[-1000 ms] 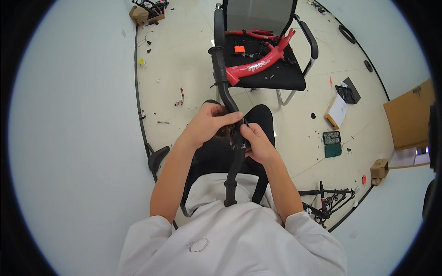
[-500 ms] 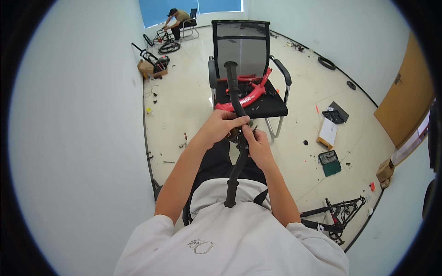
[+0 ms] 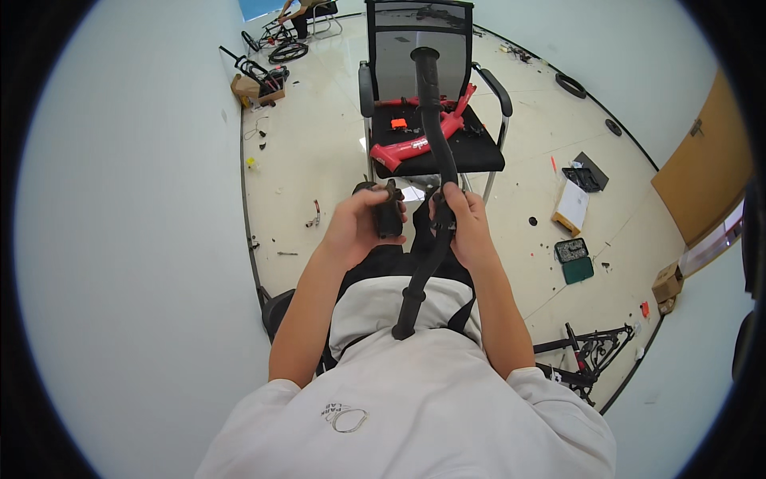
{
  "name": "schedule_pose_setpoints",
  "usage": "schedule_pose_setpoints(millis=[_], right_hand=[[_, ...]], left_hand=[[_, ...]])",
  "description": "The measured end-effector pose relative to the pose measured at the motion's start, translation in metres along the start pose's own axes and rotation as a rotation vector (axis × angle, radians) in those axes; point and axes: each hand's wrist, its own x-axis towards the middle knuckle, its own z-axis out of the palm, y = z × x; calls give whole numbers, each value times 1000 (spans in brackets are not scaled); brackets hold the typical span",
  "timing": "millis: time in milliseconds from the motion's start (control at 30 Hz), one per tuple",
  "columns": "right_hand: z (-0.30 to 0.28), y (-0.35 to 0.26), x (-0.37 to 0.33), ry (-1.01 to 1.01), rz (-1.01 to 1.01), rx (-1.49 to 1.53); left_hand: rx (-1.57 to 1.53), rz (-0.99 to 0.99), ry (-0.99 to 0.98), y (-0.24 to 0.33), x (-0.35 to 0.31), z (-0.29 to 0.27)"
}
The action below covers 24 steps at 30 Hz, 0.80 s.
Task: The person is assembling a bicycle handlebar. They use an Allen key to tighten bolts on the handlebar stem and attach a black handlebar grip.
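I sit holding a black bicycle handlebar [image 3: 432,128] that runs from my lap up toward the chair ahead. My right hand [image 3: 464,225] grips the bar near its middle. My left hand [image 3: 361,225] holds a small black part [image 3: 388,214] just left of the bar, a little apart from it. The bar's lower grip end [image 3: 405,319] rests against my white shirt.
A black mesh office chair [image 3: 421,72] stands in front with a red bicycle frame [image 3: 415,142] on its seat. Tool cases [image 3: 574,259], a white box [image 3: 572,204] and small parts litter the floor at right. A black bike frame [image 3: 586,351] lies lower right. Another person works far back.
My head has tilted up, showing more of the room. My left hand has come off the bar with the small black part and now holds it apart to the left.
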Motion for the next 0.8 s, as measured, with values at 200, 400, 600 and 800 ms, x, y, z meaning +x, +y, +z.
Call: schedule_pose_setpoints(millis=[200,400,600,800], right_hand=[[6,-3,5,-20,12,-5],[20,-9,-1,-31,-102,-172],[18,-6,5,-57,-139,-197],[19,9,6,2,-249,-387]], left_hand=[[519,284,-64,-12,-8,11],[857,325,-158,-4,-9,8],[1121,620,-171,3,4,3],[1194,563,-158,3,5,1]])
